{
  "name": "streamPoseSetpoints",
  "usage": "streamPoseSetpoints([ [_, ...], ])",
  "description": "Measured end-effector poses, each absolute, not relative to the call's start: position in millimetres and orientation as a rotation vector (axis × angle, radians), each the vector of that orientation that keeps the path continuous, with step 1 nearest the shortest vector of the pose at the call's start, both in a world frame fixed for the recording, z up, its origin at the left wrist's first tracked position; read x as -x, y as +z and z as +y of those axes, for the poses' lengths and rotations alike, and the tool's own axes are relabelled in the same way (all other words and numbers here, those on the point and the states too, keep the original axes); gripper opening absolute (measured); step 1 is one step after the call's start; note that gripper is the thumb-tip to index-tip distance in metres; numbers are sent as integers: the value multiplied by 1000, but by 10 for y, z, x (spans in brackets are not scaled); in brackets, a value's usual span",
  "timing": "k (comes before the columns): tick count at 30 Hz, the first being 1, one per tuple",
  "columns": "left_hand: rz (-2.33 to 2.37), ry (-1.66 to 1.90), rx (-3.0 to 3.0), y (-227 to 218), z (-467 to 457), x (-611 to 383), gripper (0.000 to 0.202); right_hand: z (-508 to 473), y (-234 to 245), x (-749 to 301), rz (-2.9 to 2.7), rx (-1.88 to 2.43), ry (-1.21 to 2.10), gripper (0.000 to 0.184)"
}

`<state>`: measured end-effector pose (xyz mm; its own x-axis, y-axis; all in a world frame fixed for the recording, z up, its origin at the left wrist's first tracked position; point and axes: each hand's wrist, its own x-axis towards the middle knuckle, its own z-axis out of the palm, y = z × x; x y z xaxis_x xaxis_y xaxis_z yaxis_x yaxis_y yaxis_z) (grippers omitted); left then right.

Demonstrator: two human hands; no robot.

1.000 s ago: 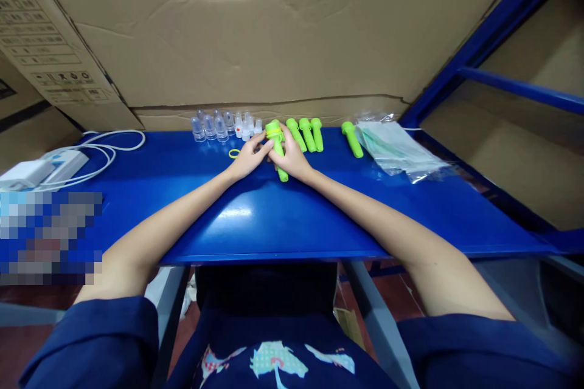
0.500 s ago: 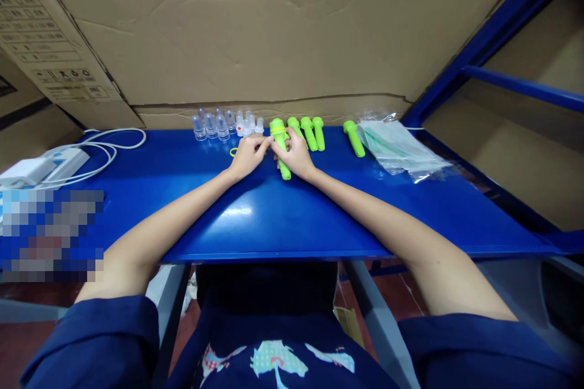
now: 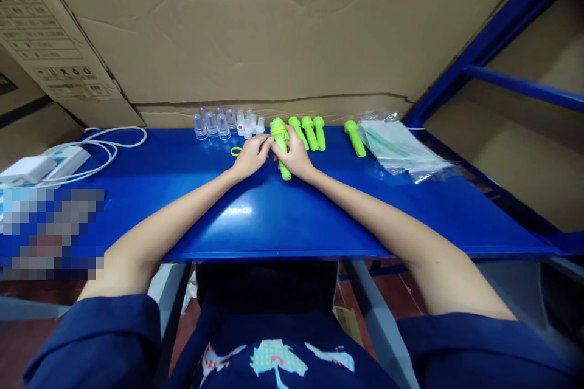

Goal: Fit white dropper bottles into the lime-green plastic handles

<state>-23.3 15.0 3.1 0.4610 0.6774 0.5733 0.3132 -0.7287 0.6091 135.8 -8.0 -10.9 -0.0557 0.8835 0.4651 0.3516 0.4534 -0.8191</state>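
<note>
My right hand (image 3: 296, 156) is wrapped round a lime-green flashlight (image 3: 283, 161), which stands tilted with its wide head up and away from me. A yellow ring circles the flashlight just below the head. My left hand (image 3: 250, 157) is closed, its thumb and forefinger together right beside the flashlight and near my right thumb. Whatever those fingertips may hold is hidden. Left of that hand, a loose yellow ring (image 3: 236, 151) lies on the blue table. Behind my right hand are several more green flashlights (image 3: 309, 132).
Several clear plastic caps (image 3: 211, 125) and smaller whitish parts (image 3: 247, 124) stand along the back of the blue table (image 3: 237, 228). One green flashlight (image 3: 354, 138) lies by a plastic bag of masks (image 3: 401, 146). A white power strip (image 3: 64, 164) with cables sits at left; cardboard (image 3: 274, 42) rises behind.
My left hand has shifted very slightly, and more of the loose yellow ring beside it shows. The right hand and the flashlight stay nearly where they were.
</note>
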Motion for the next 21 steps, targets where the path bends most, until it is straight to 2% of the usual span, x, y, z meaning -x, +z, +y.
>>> streamPoseSetpoints([
  [10, 800, 1149, -2211, 57, 108, 223, 33, -96, -29, -1394, -1653, 1053, 613, 68],
  [16, 820, 1203, -1951, 96, 64, 220, 10, -34, -149, -1386, -1652, 1053, 576, 67],
  [19, 801, 1252, -1815, 90, 88, 217, 21, -30, -186, -1362, -1701, 1050, 550, 68],
  [21, 775, 1283, -1779, 74, 119, 210, 36, -47, -178, -1347, -1757, 1047, 486, 68],
])
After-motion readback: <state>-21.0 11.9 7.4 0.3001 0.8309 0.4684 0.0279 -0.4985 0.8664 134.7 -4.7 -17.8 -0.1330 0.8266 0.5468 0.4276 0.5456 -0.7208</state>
